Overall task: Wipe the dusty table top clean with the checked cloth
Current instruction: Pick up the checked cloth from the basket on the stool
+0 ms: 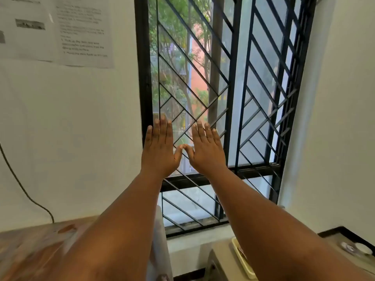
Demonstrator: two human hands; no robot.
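Both my arms are stretched out in front of me toward the window. My left hand point(159, 148) and my right hand point(206, 149) are held up flat, backs toward me, fingers straight and slightly apart, thumb tips touching. Neither hand holds anything. The wooden table top point(30, 250) shows at the lower left, partly hidden under my left forearm, with a pale smear on its surface. No checked cloth is in view.
A barred window point(223, 88) with a black frame fills the middle. Printed sheets point(60, 29) hang on the white wall at upper left. A black cable point(26, 195) runs down to the table. A cream tray point(242, 258) and a small white object point(363, 248) sit at lower right.
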